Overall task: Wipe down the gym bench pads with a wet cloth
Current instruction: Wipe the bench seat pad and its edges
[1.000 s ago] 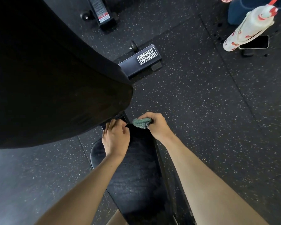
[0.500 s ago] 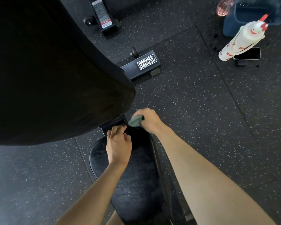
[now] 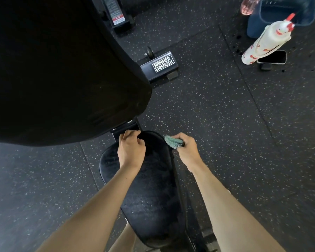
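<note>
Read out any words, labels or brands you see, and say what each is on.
"HAMMER STRENGTH": on the bench's frame foot.
Sticker on the far frame bar: too small to read.
Red print on the white bottle: too blurred to read.

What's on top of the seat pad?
The left hand holds the seat pad at its far end; the right hand holds a green cloth at its right edge. The pad under that hand is hidden.
</note>
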A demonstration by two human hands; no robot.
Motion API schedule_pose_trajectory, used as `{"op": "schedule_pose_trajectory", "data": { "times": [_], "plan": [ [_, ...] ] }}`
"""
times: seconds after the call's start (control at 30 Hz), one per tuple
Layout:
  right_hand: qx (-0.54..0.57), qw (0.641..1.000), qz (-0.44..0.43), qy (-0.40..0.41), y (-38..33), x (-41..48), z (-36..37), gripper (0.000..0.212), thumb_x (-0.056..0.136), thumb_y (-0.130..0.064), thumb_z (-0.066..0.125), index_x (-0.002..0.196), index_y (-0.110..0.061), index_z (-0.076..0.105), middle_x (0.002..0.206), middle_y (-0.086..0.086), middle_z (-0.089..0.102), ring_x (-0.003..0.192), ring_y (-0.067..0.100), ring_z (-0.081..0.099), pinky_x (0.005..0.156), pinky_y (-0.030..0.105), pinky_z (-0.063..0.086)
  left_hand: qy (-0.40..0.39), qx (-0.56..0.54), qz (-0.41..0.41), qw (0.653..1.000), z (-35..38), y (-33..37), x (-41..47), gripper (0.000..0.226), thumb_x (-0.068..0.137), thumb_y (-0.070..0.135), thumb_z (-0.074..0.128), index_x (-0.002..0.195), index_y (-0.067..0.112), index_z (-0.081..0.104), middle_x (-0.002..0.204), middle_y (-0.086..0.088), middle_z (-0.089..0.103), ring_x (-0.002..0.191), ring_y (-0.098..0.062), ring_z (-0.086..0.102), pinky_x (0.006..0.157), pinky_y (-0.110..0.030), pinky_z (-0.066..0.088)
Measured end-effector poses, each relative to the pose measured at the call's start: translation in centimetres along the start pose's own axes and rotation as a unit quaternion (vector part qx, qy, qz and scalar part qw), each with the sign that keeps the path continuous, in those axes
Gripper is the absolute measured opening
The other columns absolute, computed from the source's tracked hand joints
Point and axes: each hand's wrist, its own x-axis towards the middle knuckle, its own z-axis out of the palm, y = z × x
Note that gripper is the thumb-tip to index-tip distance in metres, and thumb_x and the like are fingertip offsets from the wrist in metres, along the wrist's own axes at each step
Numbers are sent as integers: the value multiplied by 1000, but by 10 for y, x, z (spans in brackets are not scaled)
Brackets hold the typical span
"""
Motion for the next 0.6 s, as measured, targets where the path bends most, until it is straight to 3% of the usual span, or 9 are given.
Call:
{"op": "schedule_pose_trajectory", "data": {
  "times": [0.13, 0.2, 0.23, 0.27, 0.3, 0.33, 0.4, 0.47, 0.6],
  "plan": [
    [-83, 996, 3, -37, -2, -2, -16, 45, 77, 20, 35, 81, -15, 63, 72, 3, 58, 55, 10, 40, 44, 17, 26, -2, -4, -6, 1000, 5, 2, -6, 42, 93, 6, 41, 133, 11, 53, 136, 1, 49, 129, -17, 35, 92, -34, 42],
    [-158, 984, 24, -75, -3, 2, -29, 42, 80, 16, 37, 88, -14, 66, 77, 7, 61, 60, 14, 49, 51, 23, 39, -5, 9, 2, 1000, 6, 3, -8, 43, 93, 7, 42, 136, 10, 50, 139, 0, 46, 131, -19, 34, 98, -36, 42],
    [-190, 979, 31, -74, -2, 4, -31, 40, 82, 13, 42, 93, -16, 68, 81, 6, 64, 69, 16, 56, 70, 27, 48, -4, 27, 14, 1000, 6, 3, -9, 44, 94, 8, 42, 138, 9, 48, 142, -1, 44, 132, -20, 33, 104, -39, 39],
    [-208, 976, 22, -57, -4, 5, -31, 38, 85, 10, 47, 98, -18, 69, 86, 5, 68, 82, 20, 61, 97, 35, 42, -4, 59, 34, 998, 7, 4, -10, 45, 94, 9, 43, 140, 9, 45, 146, -3, 40, 134, -22, 31, 109, -41, 33],
    [-213, 977, 4, -30, -7, 6, -26, 39, 86, 8, 49, 104, -20, 69, 91, 4, 71, 94, 22, 62, 114, 38, 22, -4, 91, 61, 994, 10, 4, -12, 48, 95, 11, 44, 142, 9, 40, 150, -5, 34, 137, -23, 28, 114, -42, 25],
    [-212, 977, -16, -8, -11, 8, -17, 43, 86, 8, 46, 109, -21, 68, 98, 3, 72, 103, 24, 61, 118, 39, 10, -6, 114, 87, 990, 13, 6, -15, 50, 96, 12, 44, 145, 9, 35, 154, -6, 27, 141, -24, 22, 118, -42, 18],
    [-190, 981, -48, 15, -18, 14, 1, 50, 82, 10, 43, 114, -21, 67, 108, 1, 71, 111, 26, 59, 114, 37, 29, -27, 130, 118, 984, 19, 12, -22, 55, 97, 14, 42, 149, 12, 25, 159, -4, 14, 146, -21, 8, 119, -41, 7],
    [-171, 983, -59, 27, -19, 16, 8, 53, 78, 12, 43, 114, -18, 68, 108, 2, 71, 106, 23, 62, 94, 30, 46, -58, 140, 128, 980, 25, 15, -28, 58, 98, 15, 39, 151, 13, 16, 160, -2, 5, 147, -17, -3, 119, -41, 3],
    [-129, 989, -40, 58, -1, -3, 8, 53, 75, 19, 41, 105, -14, 70, 96, 0, 71, 88, 16, 62, 69, 21, 43, -87, 140, 117, 979, 23, 13, -29, 63, 97, 11, 39, 152, 14, 9, 160, 1, 1, 146, -14, -7, 120, -41, 3]
  ]
}}
